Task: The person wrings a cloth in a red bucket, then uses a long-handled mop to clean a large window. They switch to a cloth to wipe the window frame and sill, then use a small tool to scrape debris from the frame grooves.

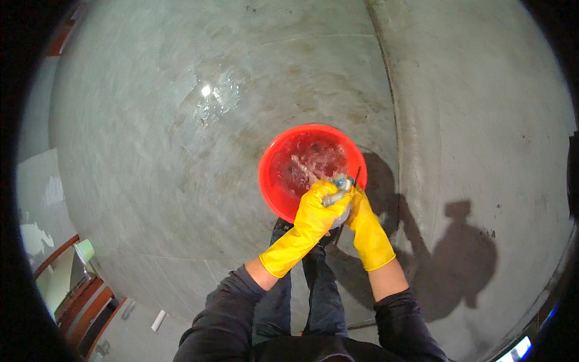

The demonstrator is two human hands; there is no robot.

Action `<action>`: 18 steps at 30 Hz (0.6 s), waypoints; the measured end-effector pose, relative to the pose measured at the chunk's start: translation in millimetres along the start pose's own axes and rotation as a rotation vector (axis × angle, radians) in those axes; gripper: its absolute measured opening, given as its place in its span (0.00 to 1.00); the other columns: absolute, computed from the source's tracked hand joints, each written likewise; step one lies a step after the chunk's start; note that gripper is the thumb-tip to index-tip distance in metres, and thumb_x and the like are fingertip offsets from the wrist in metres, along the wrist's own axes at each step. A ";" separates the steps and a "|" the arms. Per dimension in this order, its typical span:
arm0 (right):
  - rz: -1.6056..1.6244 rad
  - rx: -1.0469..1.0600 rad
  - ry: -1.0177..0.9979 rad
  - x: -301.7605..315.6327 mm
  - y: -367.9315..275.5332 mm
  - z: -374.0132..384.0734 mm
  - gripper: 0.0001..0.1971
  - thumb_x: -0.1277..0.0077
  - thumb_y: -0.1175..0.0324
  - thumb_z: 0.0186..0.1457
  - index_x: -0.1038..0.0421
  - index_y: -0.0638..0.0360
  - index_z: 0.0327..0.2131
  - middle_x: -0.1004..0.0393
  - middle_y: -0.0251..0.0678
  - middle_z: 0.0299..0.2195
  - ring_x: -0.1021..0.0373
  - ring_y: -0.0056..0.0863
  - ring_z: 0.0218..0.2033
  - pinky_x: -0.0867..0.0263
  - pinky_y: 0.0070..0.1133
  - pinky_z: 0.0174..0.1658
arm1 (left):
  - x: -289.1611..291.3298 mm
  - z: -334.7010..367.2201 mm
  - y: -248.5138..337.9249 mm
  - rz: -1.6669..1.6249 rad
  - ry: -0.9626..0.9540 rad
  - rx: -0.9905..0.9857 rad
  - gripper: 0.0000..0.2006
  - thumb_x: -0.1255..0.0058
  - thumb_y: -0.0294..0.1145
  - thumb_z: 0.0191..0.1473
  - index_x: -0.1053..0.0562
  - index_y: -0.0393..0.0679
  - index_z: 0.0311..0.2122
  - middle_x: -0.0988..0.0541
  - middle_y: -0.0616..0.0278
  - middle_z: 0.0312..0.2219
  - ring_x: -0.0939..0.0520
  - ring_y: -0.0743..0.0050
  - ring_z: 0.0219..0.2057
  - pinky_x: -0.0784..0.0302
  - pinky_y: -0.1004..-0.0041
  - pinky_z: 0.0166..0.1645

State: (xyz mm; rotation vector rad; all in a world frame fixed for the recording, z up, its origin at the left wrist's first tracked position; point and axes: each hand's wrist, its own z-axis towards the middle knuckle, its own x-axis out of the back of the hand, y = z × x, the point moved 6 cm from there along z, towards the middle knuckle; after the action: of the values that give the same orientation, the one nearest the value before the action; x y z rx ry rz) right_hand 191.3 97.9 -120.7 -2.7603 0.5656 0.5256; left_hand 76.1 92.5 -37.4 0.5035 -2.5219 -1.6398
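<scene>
My left hand (316,211), in a long yellow rubber glove, is closed around a greyish, partly see-through thing (342,183) with a bluish end. My right hand (360,212), gloved alike, grips the same thing from the right side. Its kind cannot be made out, as the gloves cover much of it. Both hands are over the near right rim of a round red basin (270,192). Inside the basin, water (307,155) is stirred up and splashing. A thin dark stick-like piece (357,175) points up beside my right hand.
Grey concrete floor (151,120) surrounds the basin, with a wet patch (214,99) at its far left. A dark groove (391,90) runs along the floor on the right. Wooden furniture (90,308) with a pale green cup-like thing (84,250) stands at the lower left.
</scene>
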 end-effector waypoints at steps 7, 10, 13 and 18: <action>-0.287 -0.296 -0.237 11.2 7.6 30.9 0.16 0.65 0.59 0.63 0.30 0.56 0.43 0.25 0.35 0.37 0.28 0.32 0.38 0.32 0.28 0.44 | -26.4 -9.8 68.5 0.452 -0.286 -0.691 0.06 0.42 0.27 0.37 0.27 0.48 0.23 0.25 0.58 0.23 0.22 0.53 0.27 0.27 0.63 0.31; -0.805 -0.385 -0.289 -33.8 -2.5 9.9 0.18 0.69 0.59 0.64 0.34 0.54 0.50 0.28 0.38 0.44 0.31 0.33 0.45 0.37 0.28 0.51 | -27.1 -16.1 66.7 0.537 -0.397 -0.760 0.04 0.44 0.30 0.37 0.28 0.50 0.21 0.27 0.60 0.21 0.24 0.53 0.25 0.29 0.61 0.28; -0.951 -0.267 -0.451 -24.4 -6.6 19.7 0.20 0.72 0.58 0.64 0.36 0.51 0.54 0.30 0.38 0.48 0.35 0.33 0.51 0.42 0.27 0.56 | -38.8 -16.3 53.2 0.617 -0.555 -0.817 0.04 0.46 0.34 0.38 0.29 0.50 0.21 0.28 0.60 0.20 0.26 0.51 0.23 0.32 0.59 0.26; -0.867 0.318 -0.462 -28.3 -39.5 16.3 0.21 0.68 0.56 0.64 0.37 0.51 0.55 0.30 0.37 0.49 0.36 0.31 0.52 0.43 0.27 0.58 | -1.3 28.7 29.8 0.011 -0.102 0.082 0.05 0.48 0.34 0.48 0.26 0.45 0.26 0.22 0.64 0.27 0.20 0.59 0.31 0.25 0.64 0.36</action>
State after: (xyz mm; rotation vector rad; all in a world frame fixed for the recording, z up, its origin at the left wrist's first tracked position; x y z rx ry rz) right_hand 178.9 147.5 -116.4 -2.1663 -0.5818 0.7194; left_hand 63.4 129.0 -22.4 0.4217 -2.6696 -1.6027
